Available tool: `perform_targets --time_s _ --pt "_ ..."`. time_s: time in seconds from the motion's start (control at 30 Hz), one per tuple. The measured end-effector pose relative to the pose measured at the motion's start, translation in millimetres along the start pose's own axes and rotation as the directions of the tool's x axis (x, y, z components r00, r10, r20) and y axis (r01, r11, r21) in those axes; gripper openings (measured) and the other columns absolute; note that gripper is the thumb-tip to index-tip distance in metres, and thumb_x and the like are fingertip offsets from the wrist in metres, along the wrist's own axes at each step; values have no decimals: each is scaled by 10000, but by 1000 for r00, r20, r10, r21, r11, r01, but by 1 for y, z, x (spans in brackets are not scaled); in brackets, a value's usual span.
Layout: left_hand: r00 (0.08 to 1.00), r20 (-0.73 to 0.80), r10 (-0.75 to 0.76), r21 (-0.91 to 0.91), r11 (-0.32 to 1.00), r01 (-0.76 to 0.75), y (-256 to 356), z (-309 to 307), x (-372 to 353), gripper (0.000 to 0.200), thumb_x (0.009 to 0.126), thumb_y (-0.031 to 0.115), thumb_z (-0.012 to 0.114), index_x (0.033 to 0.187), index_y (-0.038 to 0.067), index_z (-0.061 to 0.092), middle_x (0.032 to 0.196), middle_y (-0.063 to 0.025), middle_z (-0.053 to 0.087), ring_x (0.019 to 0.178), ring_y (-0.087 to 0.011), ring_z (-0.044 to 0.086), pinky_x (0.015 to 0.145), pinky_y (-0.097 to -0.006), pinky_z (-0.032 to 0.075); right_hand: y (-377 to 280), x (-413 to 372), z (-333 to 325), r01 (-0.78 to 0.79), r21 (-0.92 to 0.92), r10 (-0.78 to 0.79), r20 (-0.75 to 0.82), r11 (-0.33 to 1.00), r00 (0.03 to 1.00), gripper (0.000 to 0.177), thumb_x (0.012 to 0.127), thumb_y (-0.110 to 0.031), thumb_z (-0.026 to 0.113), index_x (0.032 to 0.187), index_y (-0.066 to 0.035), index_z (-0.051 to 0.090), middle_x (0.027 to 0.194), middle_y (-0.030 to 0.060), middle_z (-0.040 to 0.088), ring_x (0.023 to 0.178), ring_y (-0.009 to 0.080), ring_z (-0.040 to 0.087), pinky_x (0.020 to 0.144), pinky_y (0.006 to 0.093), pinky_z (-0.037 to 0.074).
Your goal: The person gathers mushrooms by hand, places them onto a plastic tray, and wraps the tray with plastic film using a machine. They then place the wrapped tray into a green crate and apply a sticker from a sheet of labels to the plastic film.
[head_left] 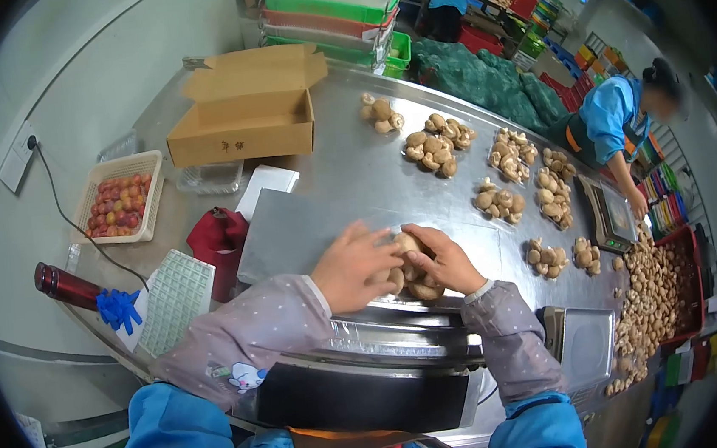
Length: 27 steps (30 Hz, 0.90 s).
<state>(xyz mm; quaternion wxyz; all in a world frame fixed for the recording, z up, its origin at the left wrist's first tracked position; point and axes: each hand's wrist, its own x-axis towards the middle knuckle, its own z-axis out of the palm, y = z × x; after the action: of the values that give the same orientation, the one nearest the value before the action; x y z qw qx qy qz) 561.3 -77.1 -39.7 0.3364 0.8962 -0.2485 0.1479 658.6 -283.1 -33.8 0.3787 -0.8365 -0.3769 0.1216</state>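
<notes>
A small pile of brown mushrooms (424,288) sits at the near edge of the metal table, above the dark slots of a wrapping machine (393,328). My left hand (358,267) lies against the pile's left side, its fingers spread and slightly blurred. From the right, my right hand (442,257) curls round a mushroom at the top of the pile, thumb pointing inward. The fingers partly cover the pile. Beyond my hands, several mushroom groups (431,151) rest on the steel surface.
An open cardboard box (239,128), a basket of red fruit (152,199) and a dark red bottle (70,285) are at the left. Scales (586,345) and a large mushroom heap (647,310) lie at the right. A co-worker (609,117) leans in at the far right.
</notes>
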Motion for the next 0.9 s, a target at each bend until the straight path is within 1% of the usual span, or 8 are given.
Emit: perform_targets --time_s 0.13,0.3,0.47,0.57,0.73,0.8,0.83,0.9 --pt "988 -90 -125 13 992 126 3 -6 11 623 749 338 674 1288 116 454 1338 -134 428 1296 -294 328 1065 -501 189 -4 -7 -3 1 -52 -1 -7 999 1000 500 833 -236 588 1279 -61 448 1240 170 492 1128 324 473 952 375 390" --pt "928 68 -365 -8 930 367 -16 -9 24 722 784 549 573 1325 102 403 1399 -170 334 1326 -327 255 1068 -508 156 -30 -45 -38 127 -207 -124 28 970 992 629 556 -256 825 1071 -51 528 1026 121 523 993 313 507 854 389 427" --pt "958 61 -279 100 957 272 -6 9 36 599 740 439 664 1203 88 516 1237 -136 500 1172 -309 437 1011 -439 288 -9 -62 -11 122 -205 -124 0 971 992 353 650 -68 763 949 -15 582 884 79 564 813 200 567 719 307 469" --pt "979 28 -202 -10 979 202 -7 17 35 526 690 312 733 1126 76 556 1105 -97 579 1031 -290 523 930 -383 382 12 -67 -9 -283 285 278 59 916 959 302 739 -46 714 1001 12 577 887 42 630 788 91 584 696 246 470" --pt "995 -38 -94 -48 995 92 0 20 33 524 648 185 773 1108 63 552 1069 -96 590 1002 -282 545 886 -340 427 1 -56 -10 -435 219 428 78 874 900 570 704 -119 757 1184 -7 472 1007 92 589 890 157 585 772 279 472" --pt "980 -47 -193 -299 939 171 2 16 33 445 717 126 730 1110 36 541 1076 -89 592 1041 -242 548 916 -330 425 -6 -49 -16 18 -233 -55 -155 972 986 828 606 -212 824 1280 -38 377 1212 155 467 1092 254 493 894 350 435" --pt "979 -48 -198 -299 938 175 -3 16 34 445 717 126 730 1110 36 541 1076 -89 592 1041 -242 548 916 -330 425 -4 -44 -19 30 -149 -39 -57 988 998 1006 521 -294 858 1332 -61 309 1341 179 332 1233 319 349 983 400 371" --pt "888 39 -458 -741 583 333 -18 19 38 353 799 60 651 1125 8 526 1119 -83 576 1093 -198 526 943 -328 422 -12 -27 -14 93 -140 -100 -41 986 994 975 524 -306 849 1320 -68 339 1351 181 331 1233 352 346 1003 422 341"
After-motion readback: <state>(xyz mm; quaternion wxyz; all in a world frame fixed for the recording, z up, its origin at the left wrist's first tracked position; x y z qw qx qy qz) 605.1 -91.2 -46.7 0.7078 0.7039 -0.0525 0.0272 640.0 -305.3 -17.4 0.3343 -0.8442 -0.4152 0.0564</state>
